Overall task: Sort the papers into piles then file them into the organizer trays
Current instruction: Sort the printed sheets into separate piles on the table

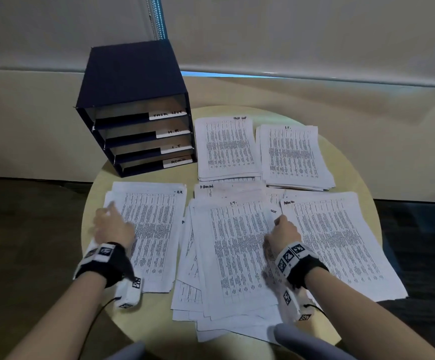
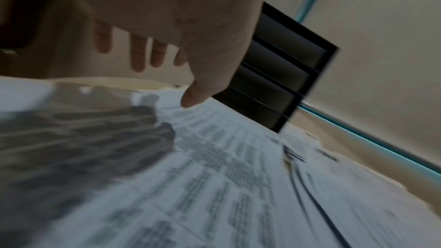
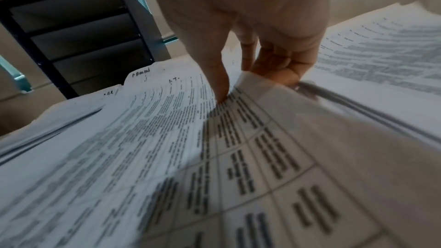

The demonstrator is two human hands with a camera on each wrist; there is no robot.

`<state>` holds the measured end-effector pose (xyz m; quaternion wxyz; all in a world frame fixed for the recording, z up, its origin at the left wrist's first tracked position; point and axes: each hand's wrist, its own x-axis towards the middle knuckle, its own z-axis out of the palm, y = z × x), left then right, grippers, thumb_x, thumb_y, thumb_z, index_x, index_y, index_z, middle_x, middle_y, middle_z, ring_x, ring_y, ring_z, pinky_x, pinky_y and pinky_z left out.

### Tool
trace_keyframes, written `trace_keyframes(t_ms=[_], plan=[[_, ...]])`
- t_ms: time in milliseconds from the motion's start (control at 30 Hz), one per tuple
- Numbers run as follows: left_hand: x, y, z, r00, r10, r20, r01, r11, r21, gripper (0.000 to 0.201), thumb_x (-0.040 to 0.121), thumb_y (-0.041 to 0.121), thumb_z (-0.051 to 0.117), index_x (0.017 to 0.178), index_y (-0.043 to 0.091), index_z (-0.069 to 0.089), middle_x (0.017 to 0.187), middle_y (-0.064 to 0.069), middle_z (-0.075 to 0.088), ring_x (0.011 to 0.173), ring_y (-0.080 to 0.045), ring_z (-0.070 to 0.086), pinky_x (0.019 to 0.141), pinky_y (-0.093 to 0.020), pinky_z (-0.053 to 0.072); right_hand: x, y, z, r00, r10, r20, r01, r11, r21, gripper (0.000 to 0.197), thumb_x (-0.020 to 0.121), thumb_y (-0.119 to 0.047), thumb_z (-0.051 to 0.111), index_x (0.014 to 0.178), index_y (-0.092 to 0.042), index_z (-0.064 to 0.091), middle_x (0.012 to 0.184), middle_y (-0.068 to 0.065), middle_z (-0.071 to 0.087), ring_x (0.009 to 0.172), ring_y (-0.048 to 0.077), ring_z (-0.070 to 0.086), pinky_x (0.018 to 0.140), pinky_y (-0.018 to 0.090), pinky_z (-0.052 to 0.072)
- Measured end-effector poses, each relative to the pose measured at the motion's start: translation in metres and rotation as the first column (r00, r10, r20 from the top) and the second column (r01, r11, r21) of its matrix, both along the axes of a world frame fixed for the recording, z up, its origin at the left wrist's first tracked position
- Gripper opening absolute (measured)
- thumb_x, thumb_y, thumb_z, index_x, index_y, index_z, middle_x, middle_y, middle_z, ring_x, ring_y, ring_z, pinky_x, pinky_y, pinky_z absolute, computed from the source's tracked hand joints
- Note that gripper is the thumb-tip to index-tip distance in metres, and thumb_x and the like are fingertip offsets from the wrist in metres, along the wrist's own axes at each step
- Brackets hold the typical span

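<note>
The sorting step is in hand, and none of the filing has begun: the dark organizer [image 1: 135, 107] stands at the table's far left with all four labelled trays seemingly bare, though their depths are too shadowed to be sure. Four sorted piles ring the round table [image 1: 361, 162]: the task-list pile [image 1: 226, 148] and the I.T. pile [image 1: 293, 155] at the back, the H.R. pile [image 1: 151, 229] at front left, the admin pile [image 1: 338, 240] at front right. Between the front two lies the unsorted heap [image 1: 226, 268], fanned and untidy, its top sheet marked I.T. The left hand [image 1: 112, 224] hovers flat over the H.R. pile with fingers spread and relaxed, grasping nothing. The right hand [image 1: 282, 232] has the right edge of that top sheet [image 3: 274, 105] pinched, thumb above and curled fingers beneath, the edge lifted off the heap. The next move probably calls for peeling this one sheet free without dragging its neighbours, then carrying it across to the I.T. pile behind the admin pile.
</note>
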<state>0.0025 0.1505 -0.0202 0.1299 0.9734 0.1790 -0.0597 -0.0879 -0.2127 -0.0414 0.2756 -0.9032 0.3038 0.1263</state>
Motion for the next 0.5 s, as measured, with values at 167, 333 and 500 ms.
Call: trace_keyframes(t_ms=[167,333,500], plan=[[0.009,-0.094,-0.012,0.775,-0.618,0.129,0.622,0.783,0.016,0.031,0.097,0.022,0.044,0.126,0.019,0.053,0.129,0.002,0.044,0.116,-0.016,0.043,0.100,-0.033,0.039,-0.012,-0.009,0.005,0.998,-0.047,0.031,0.045,0.997,0.070,0.016,0.083,-0.011,0.064,0.079,-0.012,0.048,0.074,0.001,0.057,0.055,0.006,0.048,0.044,0.018,0.032],[0.025,-0.147,-0.031,0.664,-0.748,-0.003,0.746,0.663,-0.058,0.036,0.095,0.004,0.047,0.126,0.020,0.049,0.121,-0.002,0.047,0.108,-0.018,0.045,0.093,-0.035,0.045,-0.036,-0.018,0.007,0.996,-0.029,-0.085,0.046,0.979,0.200,0.020,0.077,-0.001,0.064,0.076,-0.012,0.048,0.078,0.003,0.058,0.060,0.008,0.052,0.041,0.014,0.035],[0.028,-0.154,-0.041,0.719,-0.694,-0.028,0.694,0.720,-0.008,0.041,0.087,0.012,0.057,0.125,0.020,0.045,0.126,-0.003,0.044,0.113,-0.022,0.044,0.096,-0.039,0.042,-0.046,-0.016,0.012,0.991,-0.132,0.019,0.114,0.911,0.397,0.024,0.085,-0.013,0.061,0.103,-0.011,0.044,0.080,0.003,0.053,0.057,0.008,0.049,0.035,0.010,0.035]])
